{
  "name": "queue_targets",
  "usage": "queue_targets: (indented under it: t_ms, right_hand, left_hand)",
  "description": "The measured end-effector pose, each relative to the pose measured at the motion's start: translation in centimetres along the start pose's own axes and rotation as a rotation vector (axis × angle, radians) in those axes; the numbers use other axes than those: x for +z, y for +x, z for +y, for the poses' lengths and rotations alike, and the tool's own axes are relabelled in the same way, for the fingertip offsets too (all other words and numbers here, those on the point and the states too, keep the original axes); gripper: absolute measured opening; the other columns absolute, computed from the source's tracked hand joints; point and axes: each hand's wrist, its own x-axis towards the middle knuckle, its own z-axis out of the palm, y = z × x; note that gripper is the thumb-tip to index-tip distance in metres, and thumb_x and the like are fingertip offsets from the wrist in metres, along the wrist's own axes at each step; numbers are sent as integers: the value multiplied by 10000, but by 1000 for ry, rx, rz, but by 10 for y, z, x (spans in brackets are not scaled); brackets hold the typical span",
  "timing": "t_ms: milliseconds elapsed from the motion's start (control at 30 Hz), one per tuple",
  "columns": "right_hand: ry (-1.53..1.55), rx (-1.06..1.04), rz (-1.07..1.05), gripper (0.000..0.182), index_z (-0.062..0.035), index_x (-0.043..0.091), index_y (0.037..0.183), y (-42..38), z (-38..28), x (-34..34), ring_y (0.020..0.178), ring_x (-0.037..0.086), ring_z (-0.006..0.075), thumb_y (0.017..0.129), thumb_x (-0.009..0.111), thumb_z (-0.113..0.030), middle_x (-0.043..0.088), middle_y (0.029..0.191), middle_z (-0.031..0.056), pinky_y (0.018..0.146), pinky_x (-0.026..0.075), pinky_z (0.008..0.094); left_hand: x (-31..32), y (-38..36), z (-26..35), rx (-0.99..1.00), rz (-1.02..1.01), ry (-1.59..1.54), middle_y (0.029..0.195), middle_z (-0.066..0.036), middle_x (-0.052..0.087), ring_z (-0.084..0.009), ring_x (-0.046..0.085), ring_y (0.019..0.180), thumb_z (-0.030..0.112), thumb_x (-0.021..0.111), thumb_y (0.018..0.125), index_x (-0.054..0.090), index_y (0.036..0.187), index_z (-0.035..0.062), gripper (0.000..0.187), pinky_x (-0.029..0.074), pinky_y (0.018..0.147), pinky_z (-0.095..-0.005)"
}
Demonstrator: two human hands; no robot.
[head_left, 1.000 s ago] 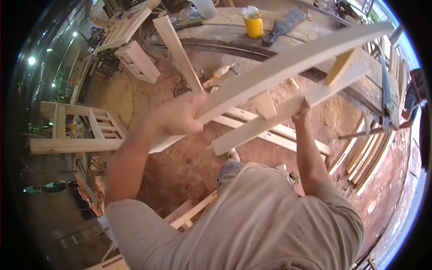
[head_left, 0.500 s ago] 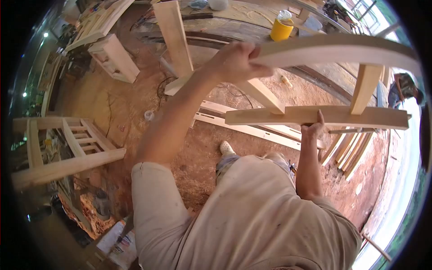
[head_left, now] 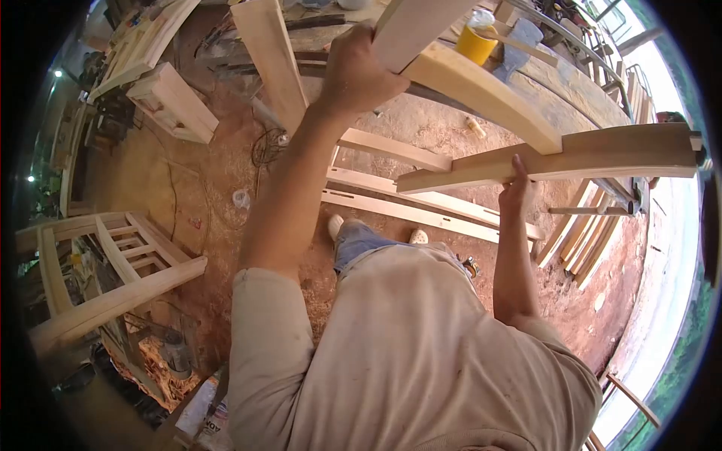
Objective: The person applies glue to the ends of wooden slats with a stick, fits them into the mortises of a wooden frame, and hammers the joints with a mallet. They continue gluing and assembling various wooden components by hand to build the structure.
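Note:
A pale wooden frame (head_left: 617,154) is held up in front of me, its upper beam (head_left: 421,30) joined to the lower one by a curved crosspiece (head_left: 489,94). My left hand (head_left: 357,75) is closed around the near end of the upper beam. From below, my right hand (head_left: 516,194) grips the lower beam, thumb up along its side near the crosspiece joint. A second, straighter crosspiece (head_left: 395,150) meets the lower beam farther left. The fingers of my right hand are mostly hidden behind the wood.
Slotted wooden rails (head_left: 376,203) lie beyond my feet. A yellow container (head_left: 475,45) stands on the cluttered workbench (head_left: 587,98). Another wooden frame (head_left: 120,301) is at left, and stacked strips (head_left: 590,252) lie at right. A cable (head_left: 267,146) lies on the dirt floor.
The wooden frame has turned and tilted in my hands. Its upper beam now points up and away rather than across to the right. My left hand has moved left and up.

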Motion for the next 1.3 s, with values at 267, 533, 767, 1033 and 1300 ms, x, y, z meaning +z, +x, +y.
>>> queue_targets:
  t_ms: [267,533,767,1033,1300]
  right_hand:
    - [-221,155,76,430,-19,578,1131,-22,42,61,891,599,180,748,770,-55,608,1024,74,678,502,310]
    - [-273,92,6,386,-11,585,1110,-39,101,87,924,604,177,768,760,-52,608,1061,76,734,501,291]
    - [-476,296,16,483,-93,555,1198,-12,151,67,1079,547,203,767,771,-116,592,1138,47,845,453,500]
    - [-419,317,-4,501,-142,512,1237,2,185,49,1107,546,219,795,746,-115,578,1165,39,882,451,518]
    - [-356,358,52,480,-107,519,1229,-6,189,38,1108,555,212,802,737,-85,571,1203,56,880,472,458]
  left_hand:
    - [-27,-30,-136,-57,-142,-244,804,-138,653,-247,660,781,97,774,587,626,932,15,384,519,723,-346]
    - [-31,-65,-203,-490,-115,-411,824,-29,671,-100,598,735,107,783,653,646,915,36,304,488,660,-280]
    - [10,-96,-257,-522,-15,-403,733,-97,647,-208,640,677,162,757,585,610,777,38,271,508,652,-310]
    - [18,-101,-248,-391,1,-308,739,-129,653,-254,655,716,206,750,638,633,797,27,266,504,654,-351]
    - [24,-95,-228,-369,-16,-356,686,-116,616,-220,624,647,109,737,597,568,751,35,240,475,585,-340]
